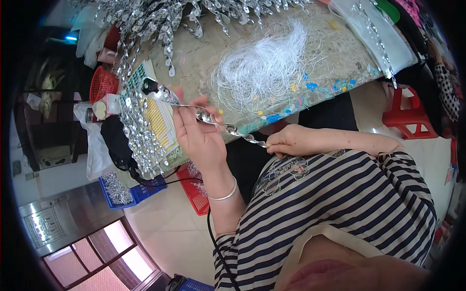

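A shiny silver twisted spiral ornament (pixel 232 129) stretches slantwise between my two hands in front of the table edge. My left hand (pixel 201 140) holds it near its upper, broader part, which passes between the fingers. The thin lower end is pinched in the fingertips of my right hand (pixel 287 140), close to my striped shirt. Past my left hand, the ornament's wide end (pixel 165 95) sticks out over the table. A loose heap of white thread (pixel 262 68) lies on the table just beyond my hands.
Many silver spirals (pixel 194 19) pile up at the table's far side; more hang over its left edge (pixel 141 131) beside striped cards (pixel 162 121). A clear plastic bag (pixel 383 43) lies at right, near a red stool (pixel 410 116). Blue (pixel 138 191) and red baskets (pixel 196 194) stand below.
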Available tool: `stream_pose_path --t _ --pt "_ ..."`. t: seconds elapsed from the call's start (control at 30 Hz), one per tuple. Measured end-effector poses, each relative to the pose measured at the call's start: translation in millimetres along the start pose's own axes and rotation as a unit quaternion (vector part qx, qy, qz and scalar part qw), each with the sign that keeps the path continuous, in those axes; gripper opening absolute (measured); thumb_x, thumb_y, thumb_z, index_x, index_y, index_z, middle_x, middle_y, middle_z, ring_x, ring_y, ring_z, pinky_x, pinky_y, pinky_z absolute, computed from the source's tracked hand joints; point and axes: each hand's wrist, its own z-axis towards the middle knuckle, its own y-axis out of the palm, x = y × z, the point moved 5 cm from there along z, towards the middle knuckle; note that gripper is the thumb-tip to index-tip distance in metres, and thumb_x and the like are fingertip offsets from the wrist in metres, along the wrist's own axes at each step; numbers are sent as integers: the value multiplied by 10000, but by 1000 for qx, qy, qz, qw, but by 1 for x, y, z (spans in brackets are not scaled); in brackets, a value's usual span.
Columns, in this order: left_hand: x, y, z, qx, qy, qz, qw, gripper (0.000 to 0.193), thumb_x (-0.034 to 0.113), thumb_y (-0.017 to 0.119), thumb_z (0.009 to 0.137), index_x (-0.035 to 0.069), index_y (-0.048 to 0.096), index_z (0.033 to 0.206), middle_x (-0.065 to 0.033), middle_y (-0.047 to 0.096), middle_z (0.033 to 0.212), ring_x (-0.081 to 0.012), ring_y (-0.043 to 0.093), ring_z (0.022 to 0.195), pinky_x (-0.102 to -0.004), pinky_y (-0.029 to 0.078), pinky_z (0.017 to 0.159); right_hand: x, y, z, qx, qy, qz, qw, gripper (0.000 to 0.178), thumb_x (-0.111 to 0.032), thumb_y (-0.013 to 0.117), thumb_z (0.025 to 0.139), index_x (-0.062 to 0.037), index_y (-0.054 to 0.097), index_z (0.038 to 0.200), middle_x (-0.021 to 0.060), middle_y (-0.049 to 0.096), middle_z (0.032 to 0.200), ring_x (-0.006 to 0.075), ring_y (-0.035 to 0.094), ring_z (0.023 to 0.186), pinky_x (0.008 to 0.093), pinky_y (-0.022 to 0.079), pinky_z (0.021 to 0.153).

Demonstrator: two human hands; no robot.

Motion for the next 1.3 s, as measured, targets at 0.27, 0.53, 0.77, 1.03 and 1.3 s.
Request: stream_pose_path --t 0.27,0.53,0.77,1.03,1.3 --pt "25 -24 0 61 30 60 996 369 249 430 999 33 429 1299 5 491 764 -51 433 617 -187 354 509 -22 -62 8 145 17 47 988 230 -244 597 893 -53 644 1012 99 673 832 181 636 755 325 496 686" --pt "-30 -25 -46 -14 -134 189 973 189 172 508 960 27 546 1075 -36 578 833 -69 515 664 -199 418 568 -7 -148 47 399 -129 -275 865 191 -162 625 859 -62 657 1018 102 598 923 238 563 894 336 462 773" --pt "-45 -30 -63 -80 -210 176 958 149 157 531 945 29 553 1019 -50 612 830 -79 552 666 -196 443 564 -14 -165 46 408 -165 -383 812 124 -166 664 821 -75 661 906 53 587 946 244 535 927 340 441 781" --pt "-43 -28 -53 -83 -211 181 957 335 65 583 897 0 502 1216 7 550 735 -28 468 547 -156 363 472 -49 -156 5 364 -98 4 926 136 -182 633 883 -52 664 909 -20 583 949 77 537 873 243 431 784" --pt "-45 15 -40 -103 -171 129 971 337 10 661 834 10 573 1159 67 494 683 1 401 563 -153 293 494 -76 -99 -8 281 -182 -77 939 69 -100 648 848 -35 660 869 33 571 955 116 540 899 256 433 795"
